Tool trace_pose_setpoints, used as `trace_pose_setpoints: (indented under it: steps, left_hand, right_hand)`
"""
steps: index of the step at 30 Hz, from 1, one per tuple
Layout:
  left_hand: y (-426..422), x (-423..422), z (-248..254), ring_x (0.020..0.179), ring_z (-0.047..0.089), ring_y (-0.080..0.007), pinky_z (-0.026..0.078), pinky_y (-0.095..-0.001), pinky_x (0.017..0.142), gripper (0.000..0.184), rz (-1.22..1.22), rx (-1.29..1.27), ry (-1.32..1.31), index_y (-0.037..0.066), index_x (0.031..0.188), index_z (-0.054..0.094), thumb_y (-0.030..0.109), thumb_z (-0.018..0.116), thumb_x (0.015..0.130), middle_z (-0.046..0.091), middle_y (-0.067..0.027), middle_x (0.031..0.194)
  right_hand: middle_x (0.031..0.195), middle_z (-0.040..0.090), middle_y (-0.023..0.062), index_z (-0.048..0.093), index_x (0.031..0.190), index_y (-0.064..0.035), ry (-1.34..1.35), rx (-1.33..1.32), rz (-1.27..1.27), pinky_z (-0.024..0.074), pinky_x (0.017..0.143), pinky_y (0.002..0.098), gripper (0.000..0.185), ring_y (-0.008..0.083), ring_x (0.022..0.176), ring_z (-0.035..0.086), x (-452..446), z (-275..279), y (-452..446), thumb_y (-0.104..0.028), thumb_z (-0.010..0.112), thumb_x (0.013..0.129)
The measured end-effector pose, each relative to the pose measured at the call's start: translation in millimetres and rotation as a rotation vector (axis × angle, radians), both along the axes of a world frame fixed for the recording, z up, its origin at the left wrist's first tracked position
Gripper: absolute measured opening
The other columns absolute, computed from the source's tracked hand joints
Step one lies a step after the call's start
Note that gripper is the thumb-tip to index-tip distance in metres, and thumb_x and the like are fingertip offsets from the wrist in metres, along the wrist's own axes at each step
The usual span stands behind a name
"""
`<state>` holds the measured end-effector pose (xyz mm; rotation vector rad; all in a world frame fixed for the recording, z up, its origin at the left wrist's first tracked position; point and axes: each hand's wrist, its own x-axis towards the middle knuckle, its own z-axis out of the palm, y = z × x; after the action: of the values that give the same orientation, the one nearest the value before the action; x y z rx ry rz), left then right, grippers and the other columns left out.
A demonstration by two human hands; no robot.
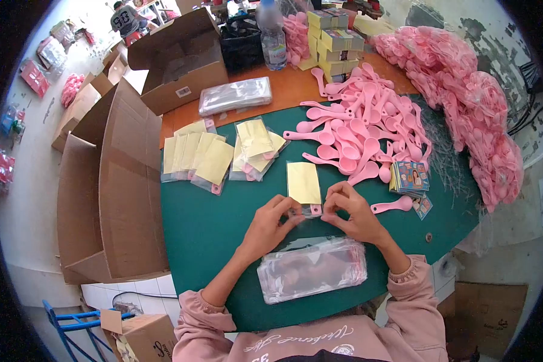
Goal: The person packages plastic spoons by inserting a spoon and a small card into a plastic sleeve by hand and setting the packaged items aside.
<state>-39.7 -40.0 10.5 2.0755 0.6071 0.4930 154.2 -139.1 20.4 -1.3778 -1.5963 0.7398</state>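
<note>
My left hand (270,225) and my right hand (354,215) pinch the two near corners of a clear plastic bag (303,183). Inside the bag is a yellow card, and the end of a pink spoon handle shows at its near edge. Just below my hands lies a stack of clear plastic bags (312,269). To the right of my right hand are a single pink spoon (392,205) and a small stack of colourful printed cards (410,177). Filled bags with yellow cards (213,161) lie in overlapping groups on the left.
A heap of pink spoons (359,127) covers the table's far right, beside bagged spoons (464,90). Stacked cards (336,45), a water bottle (273,36) and a bag pack (235,96) stand behind. Cardboard boxes (130,181) border the left. A person (127,21) sits far back.
</note>
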Motion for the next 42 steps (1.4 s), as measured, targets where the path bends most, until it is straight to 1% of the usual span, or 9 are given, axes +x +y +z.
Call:
trace_pose_setpoints:
  steps: [11,13,20,22,29,31,34,36,42]
  left_hand:
    - [-0.7,3.4,-11.7,0.071,0.056,-0.0086,0.049,-0.0248,0.061,0.018,0.159,-0.524,-0.129,0.0,0.087,0.056,0.013,0.065,0.079,0.057,-0.0037,0.08]
    - [-0.4,3.3,-12.7,0.072,0.055,-0.0073,0.049,-0.0242,0.061,0.017,0.154,-0.521,-0.128,-0.001,0.087,0.056,0.012,0.064,0.079,0.058,-0.0033,0.08]
    - [-1.7,3.9,-14.3,0.07,0.056,-0.0071,0.046,-0.0209,0.062,0.013,0.176,-0.497,-0.141,-0.001,0.087,0.056,0.01,0.061,0.081,0.059,-0.0029,0.075]
    - [-1.4,4.1,-13.7,0.069,0.056,-0.0069,0.046,-0.0208,0.063,0.013,0.159,-0.491,-0.177,-0.001,0.087,0.056,0.011,0.061,0.081,0.059,-0.0026,0.074]
    - [-1.1,3.6,-12.6,0.07,0.053,-0.0064,0.045,-0.0211,0.064,0.014,0.137,-0.537,-0.139,0.0,0.086,0.055,0.013,0.06,0.083,0.057,-0.0017,0.076]
    - [-1.3,3.6,-13.5,0.068,0.054,-0.006,0.045,-0.0208,0.062,0.014,0.139,-0.507,-0.132,0.0,0.085,0.056,0.012,0.061,0.082,0.058,-0.002,0.075]
    - [-2.1,3.9,-13.7,0.069,0.056,-0.0083,0.047,-0.0222,0.062,0.015,0.149,-0.475,-0.105,0.0,0.084,0.057,0.013,0.062,0.081,0.058,-0.0038,0.076]
    - [-4.4,5.2,-5.4,0.07,0.059,-0.0116,0.05,-0.0246,0.062,0.017,0.237,-0.25,-0.001,-0.001,0.083,0.059,0.015,0.064,0.079,0.058,-0.0058,0.077]
    - [-5.5,5.8,-10.5,0.071,0.057,-0.0082,0.048,-0.0214,0.061,0.015,0.27,-0.379,-0.001,-0.002,0.082,0.059,0.013,0.063,0.081,0.059,-0.0051,0.085]
  right_hand:
    - [0.094,0.046,0.0028,0.049,0.092,-0.0016,0.37,-0.34,-0.057,0.0447,0.077,0.0232,0.017,0.0104,0.086,0.052,-2.0,-10.5,4.3,-0.002,0.06,0.079]
    - [0.096,0.048,0.0046,0.05,0.091,-0.0017,0.683,-0.461,-0.063,0.0475,0.072,0.0228,0.015,0.0116,0.088,0.054,0.9,-18.5,6.1,-0.005,0.06,0.08]
    - [0.099,0.048,0.004,0.049,0.093,-0.0004,0.61,-0.307,-0.023,0.0444,0.082,0.0242,0.019,0.0119,0.091,0.052,-11.5,-10.2,4.3,0.001,0.06,0.077]
    - [0.099,0.048,0.0037,0.05,0.093,-0.0015,0.306,-0.148,-0.028,0.047,0.077,0.0241,0.021,0.0114,0.09,0.053,-6.0,-21.0,5.9,-0.004,0.063,0.077]
    - [0.095,0.048,0.0037,0.053,0.083,-0.0013,0.581,-0.2,-0.082,0.0469,0.076,0.0234,0.01,0.0109,0.087,0.053,-13.8,-12.4,5.2,-0.005,0.061,0.079]
    - [0.095,0.05,0.0059,0.05,0.088,0.0006,0.22,-0.147,-0.056,0.047,0.078,0.0242,0.008,0.0113,0.083,0.056,-5.4,-22.4,6.0,-0.003,0.056,0.084]
    - [0.084,0.057,0.0064,0.051,0.087,0.0019,0.632,-0.319,-0.053,0.0508,0.071,0.0245,0.011,0.0133,0.079,0.061,-8.7,-24.7,5.9,-0.007,0.057,0.084]
    - [0.081,0.058,0.008,0.051,0.086,0.0026,0.61,-0.337,-0.08,0.0516,0.067,0.0244,0.012,0.0144,0.076,0.062,-12.2,-21.0,6.6,-0.008,0.056,0.085]
    - [0.078,0.06,0.0103,0.049,0.086,0.0037,0.581,-0.367,-0.187,0.0534,0.06,0.0249,0.012,0.0165,0.068,0.063,-14.9,-26.8,7.5,-0.007,0.055,0.085]
